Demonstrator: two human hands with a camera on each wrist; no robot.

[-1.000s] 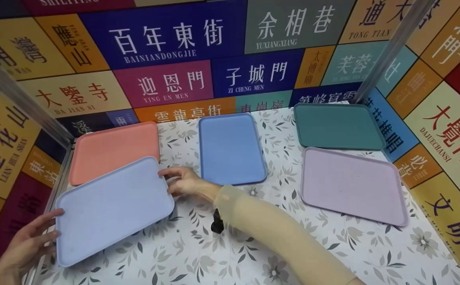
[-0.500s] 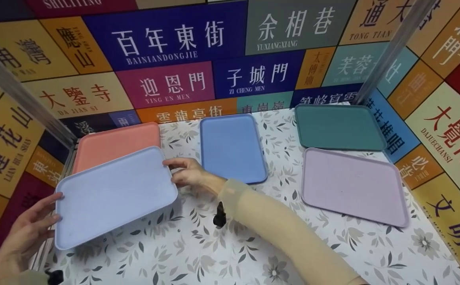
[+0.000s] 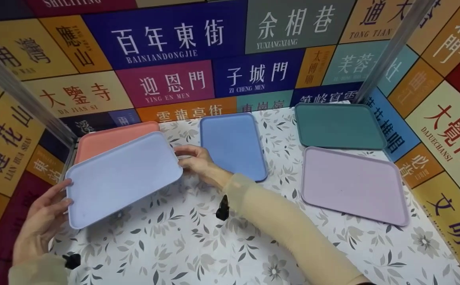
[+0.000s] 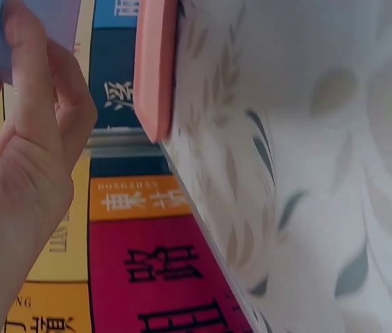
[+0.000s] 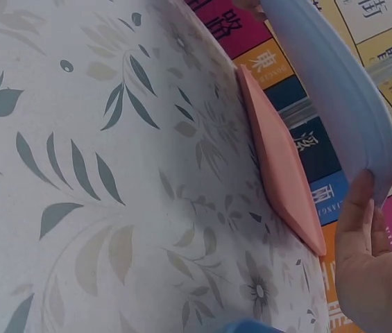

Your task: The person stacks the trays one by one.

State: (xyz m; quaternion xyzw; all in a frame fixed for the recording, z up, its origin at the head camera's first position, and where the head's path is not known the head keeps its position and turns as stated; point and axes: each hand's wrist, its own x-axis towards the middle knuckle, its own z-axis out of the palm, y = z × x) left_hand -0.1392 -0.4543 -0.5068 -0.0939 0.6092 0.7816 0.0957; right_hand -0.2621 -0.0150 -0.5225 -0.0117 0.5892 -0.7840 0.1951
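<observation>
A pale blue rectangular tray (image 3: 123, 178) is held between both hands, its right side farther back than its left. My left hand (image 3: 46, 217) grips the left short edge, fingertips on the rim. At the opposite short edge, my right hand (image 3: 200, 162) pinches the rim between thumb and fingers. The right wrist view shows the raised pale tray (image 5: 341, 97) apart from the coral tray (image 5: 279, 159), which lies on the table. From the head, it hides the front part of that coral tray (image 3: 111, 136).
A blue tray (image 3: 232, 146) lies at the back middle, close to my right hand. Farther right are a dark green tray (image 3: 340, 126) and a lilac tray (image 3: 352, 186) in front of it. Printed panels (image 3: 174, 79) and a metal post (image 3: 20, 95) bound the flower-patterned table (image 3: 198, 245).
Both hands have carried the pale blue tray back and slightly right, so it covers more of the coral tray in the head view. The other trays stay in place.
</observation>
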